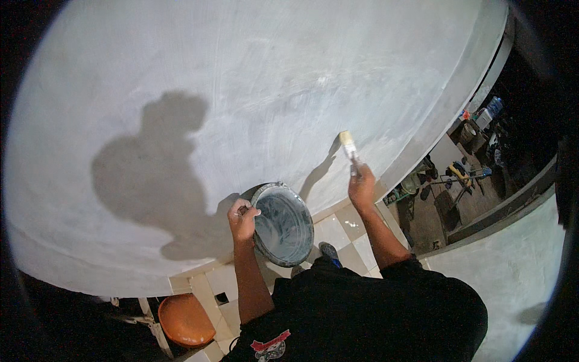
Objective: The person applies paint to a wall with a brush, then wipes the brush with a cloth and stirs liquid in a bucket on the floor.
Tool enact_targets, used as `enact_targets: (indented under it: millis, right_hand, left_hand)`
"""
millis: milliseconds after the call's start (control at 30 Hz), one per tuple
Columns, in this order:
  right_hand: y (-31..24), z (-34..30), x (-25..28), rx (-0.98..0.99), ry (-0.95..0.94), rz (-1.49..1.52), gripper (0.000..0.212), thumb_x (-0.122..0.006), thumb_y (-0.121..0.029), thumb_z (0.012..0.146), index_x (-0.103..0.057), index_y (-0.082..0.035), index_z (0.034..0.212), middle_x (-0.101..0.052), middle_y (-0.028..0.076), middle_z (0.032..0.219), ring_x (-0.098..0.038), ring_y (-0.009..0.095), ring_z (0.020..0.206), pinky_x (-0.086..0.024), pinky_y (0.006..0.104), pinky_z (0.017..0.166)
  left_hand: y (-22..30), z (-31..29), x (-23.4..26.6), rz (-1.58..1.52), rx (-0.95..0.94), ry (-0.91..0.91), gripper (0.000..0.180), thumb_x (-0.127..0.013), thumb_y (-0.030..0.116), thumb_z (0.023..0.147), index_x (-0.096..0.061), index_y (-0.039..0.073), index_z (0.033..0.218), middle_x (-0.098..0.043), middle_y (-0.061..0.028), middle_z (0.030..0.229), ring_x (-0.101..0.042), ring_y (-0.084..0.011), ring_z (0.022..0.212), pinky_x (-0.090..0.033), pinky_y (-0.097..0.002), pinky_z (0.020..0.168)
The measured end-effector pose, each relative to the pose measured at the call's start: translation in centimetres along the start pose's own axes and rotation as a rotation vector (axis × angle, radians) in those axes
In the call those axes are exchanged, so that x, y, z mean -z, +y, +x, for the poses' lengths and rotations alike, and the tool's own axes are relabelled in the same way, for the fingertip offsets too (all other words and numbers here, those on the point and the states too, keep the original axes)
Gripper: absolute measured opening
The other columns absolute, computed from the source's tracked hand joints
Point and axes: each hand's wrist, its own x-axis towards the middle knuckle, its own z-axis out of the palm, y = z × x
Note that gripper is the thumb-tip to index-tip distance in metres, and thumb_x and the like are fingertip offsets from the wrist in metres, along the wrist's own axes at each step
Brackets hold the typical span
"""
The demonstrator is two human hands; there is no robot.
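Observation:
My right hand (362,188) is closed round the handle of a paintbrush (348,145) with pale yellowish bristles. The brush points up toward the whitish wall (271,102); whether its bristles touch the surface I cannot tell. On the left, my left hand (243,221) grips the rim side of a dark bucket (306,238), fingers curled and white-smeared. The bucket is tilted so that its inside shows, streaked with grey-white paint. Its handle is hard to make out under my fingers.
Beneath me lies a floor of light and beige tiles (330,231). An orange plastic chair or stool (186,320) stands at the lower left. Through a doorway on the right, tools (461,175) and assorted items lie on the floor. Another whitish wall (512,265) is at the lower right.

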Motion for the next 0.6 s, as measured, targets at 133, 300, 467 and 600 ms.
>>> enact_targets:
  millis: [133,300,467,600]
  right_hand:
    - [8.7,-6.1,-5.4,-0.002,-0.243,-0.258,0.017,-0.055,-0.010,0.089,-0.064,0.002,0.098,-0.061,0.025,0.090,-0.060,0.047,0.085,-0.048,0.0541,0.079]
    - [10.9,-10.5,-4.4,-0.144,-0.450,-0.159,0.028,-0.060,-0.012,0.085,-0.068,0.000,0.108,-0.064,0.026,0.104,-0.060,0.047,0.099,-0.049,0.0511,0.088]
    - [4.9,-5.4,0.0,0.211,0.106,-0.184,0.020,-0.059,-0.001,0.083,-0.062,0.003,0.102,-0.062,0.025,0.093,-0.060,0.047,0.088,-0.048,0.0532,0.078]
    - [-1.4,-0.8,0.8,-0.153,-0.033,-0.036,0.011,-0.055,0.002,0.086,-0.062,0.007,0.093,-0.061,0.029,0.093,-0.059,0.047,0.090,-0.047,0.0498,0.076]
  left_hand:
    - [1.7,0.2,-1.7,0.070,0.052,-0.029,0.016,-0.064,-0.006,0.069,-0.053,0.006,0.072,-0.048,0.0049,0.068,-0.044,-0.0065,0.062,-0.036,-0.0238,0.059]
    - [1.2,0.4,-1.7,0.041,0.014,-0.018,0.017,-0.064,-0.005,0.068,-0.053,0.006,0.072,-0.046,0.0056,0.067,-0.042,-0.0065,0.061,-0.035,-0.0241,0.059]
    - [-0.9,0.4,0.8,0.085,-0.001,0.011,0.018,-0.065,-0.006,0.067,-0.053,0.005,0.073,-0.047,0.0054,0.067,-0.042,-0.0062,0.060,-0.035,-0.0238,0.059]
    - [-0.2,0.2,0.1,-0.012,0.037,0.016,0.017,-0.064,-0.006,0.069,-0.053,0.006,0.073,-0.048,0.0048,0.067,-0.043,-0.0059,0.060,-0.035,-0.0235,0.059]
